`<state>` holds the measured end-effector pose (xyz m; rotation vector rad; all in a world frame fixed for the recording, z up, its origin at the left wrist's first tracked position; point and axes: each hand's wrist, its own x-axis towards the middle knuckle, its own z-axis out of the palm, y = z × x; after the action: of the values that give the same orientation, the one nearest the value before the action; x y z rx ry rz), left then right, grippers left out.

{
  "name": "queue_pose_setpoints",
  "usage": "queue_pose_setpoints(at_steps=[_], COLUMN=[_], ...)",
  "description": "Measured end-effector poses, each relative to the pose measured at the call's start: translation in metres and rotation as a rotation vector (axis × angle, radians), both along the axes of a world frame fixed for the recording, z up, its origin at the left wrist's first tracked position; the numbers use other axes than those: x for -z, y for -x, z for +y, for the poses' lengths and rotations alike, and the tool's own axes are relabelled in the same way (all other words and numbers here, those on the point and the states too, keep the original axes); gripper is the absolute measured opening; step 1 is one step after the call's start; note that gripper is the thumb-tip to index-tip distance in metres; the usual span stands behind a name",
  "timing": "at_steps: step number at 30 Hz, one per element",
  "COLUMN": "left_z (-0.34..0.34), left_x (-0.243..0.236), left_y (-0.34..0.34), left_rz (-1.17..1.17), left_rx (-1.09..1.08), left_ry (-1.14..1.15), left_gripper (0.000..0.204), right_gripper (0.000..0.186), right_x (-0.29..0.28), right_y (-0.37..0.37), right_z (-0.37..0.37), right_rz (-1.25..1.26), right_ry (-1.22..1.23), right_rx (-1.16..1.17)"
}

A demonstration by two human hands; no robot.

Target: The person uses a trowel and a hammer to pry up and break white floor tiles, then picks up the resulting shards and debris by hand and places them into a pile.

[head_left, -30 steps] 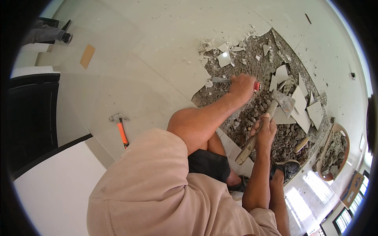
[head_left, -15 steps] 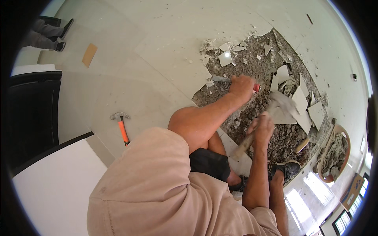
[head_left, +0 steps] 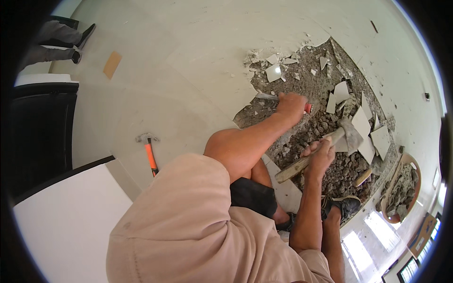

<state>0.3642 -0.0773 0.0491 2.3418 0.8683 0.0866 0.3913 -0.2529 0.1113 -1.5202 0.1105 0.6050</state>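
Observation:
My left hand [head_left: 291, 106] is wrapped round a chisel [head_left: 267, 96]. Its grey blade points left to the broken edge of the pale floor tile [head_left: 207, 89], and its red end sticks out on the right of my fist. In my right hand [head_left: 322, 158] is a hammer with a wooden handle [head_left: 293, 170] and a grey head [head_left: 350, 136]. The hammer head is held to the right of the chisel's red end, apart from it, over rubble [head_left: 342, 170] and broken tile pieces [head_left: 361, 123].
A second hammer [head_left: 150, 155] with an orange handle lies on the tiles at left. A trowel-like tool with a wooden handle [head_left: 363, 178] rests on the rubble. At right stands a tub [head_left: 417, 188] of debris. Another person's legs [head_left: 61, 35] show at upper left.
The hammer, blurred by motion before, now shows sharply, its head a little lower and farther right from the chisel. My left hand keeps its hold on the chisel at the tile edge.

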Motion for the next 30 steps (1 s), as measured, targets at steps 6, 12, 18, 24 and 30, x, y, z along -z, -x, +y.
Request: queue_pose_setpoints(at_steps=[6, 12, 18, 24, 30], left_z=[0.021, 0.009, 0.002, 0.015, -0.003], left_x=[-0.007, -0.036, -0.063, -0.051, -0.032], left_y=[0.015, 0.008, 0.026, 0.032, 0.041], left_rz=[0.072, -0.195, -0.027, -0.393, -0.482], left_rx=[-0.053, -0.074, -0.132, -0.212, -0.116], left_ry=[0.021, -0.238, -0.017, 0.307, -0.138], left_gripper=[0.005, 0.004, 0.005, 0.008, 0.012], right_gripper=[0.027, 0.030, 0.030, 0.031, 0.031], right_x=[0.011, 0.013, 0.000, -0.016, -0.029], right_y=[0.013, 0.023, 0.017, 0.019, 0.024], right_z=[0.001, -0.004, -0.023, -0.024, -0.024], right_rz=[-0.026, 0.044, 0.001, -0.019, -0.025], right_ry=[0.193, 0.120, 0.218, 0.174, 0.166], right_rx=[-0.365, -0.204, -0.274, -0.264, -0.297])
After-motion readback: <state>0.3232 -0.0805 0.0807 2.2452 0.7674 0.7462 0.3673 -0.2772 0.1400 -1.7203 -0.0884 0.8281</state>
